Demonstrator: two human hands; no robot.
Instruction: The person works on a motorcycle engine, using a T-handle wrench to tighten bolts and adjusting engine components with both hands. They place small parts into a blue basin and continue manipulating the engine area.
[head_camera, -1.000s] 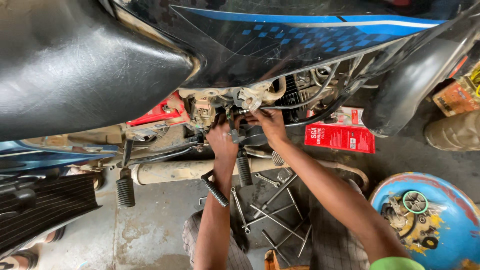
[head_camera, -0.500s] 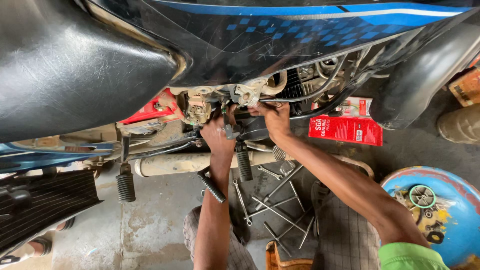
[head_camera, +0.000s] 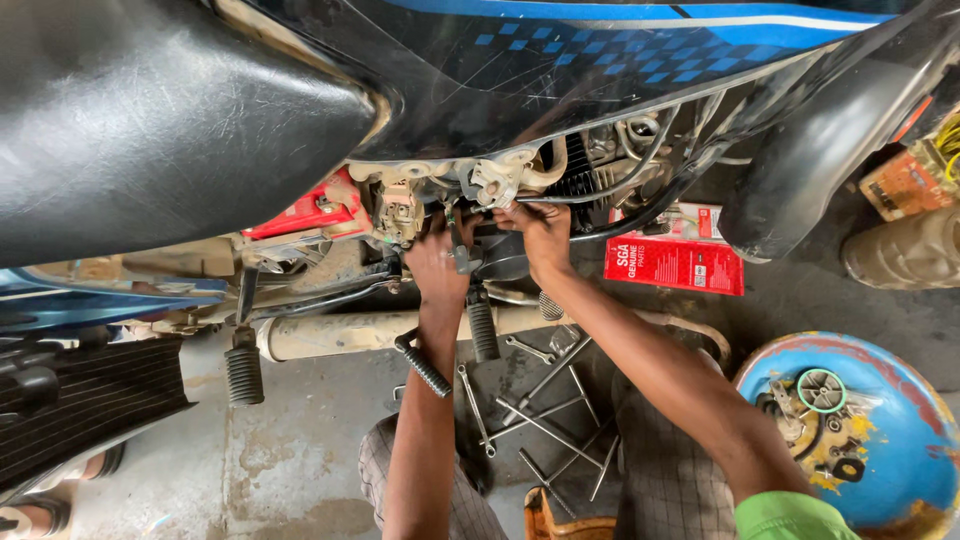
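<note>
Head view: both hands, left hand (head_camera: 437, 262) and right hand (head_camera: 540, 228), pinch a small dark engine part (head_camera: 497, 255) under the motorcycle tank (head_camera: 560, 60), which may slip among the wrenches (head_camera: 540, 400) on the floor.

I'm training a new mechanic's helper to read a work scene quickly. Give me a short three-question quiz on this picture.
1. True or false: both the left hand and the right hand are up at the motorcycle's engine area, under the black seat.
2. Multiple choice: where does the red box lie? A) on the seat B) on the ground beyond the right forearm C) in the blue bowl-shaped drum lid.
3. Fill in: loose metal ______ lie on the ground between the person's knees.

Key: 1 true; 2 B; 3 wrenches. What either hand grips cannot be made out.
</note>
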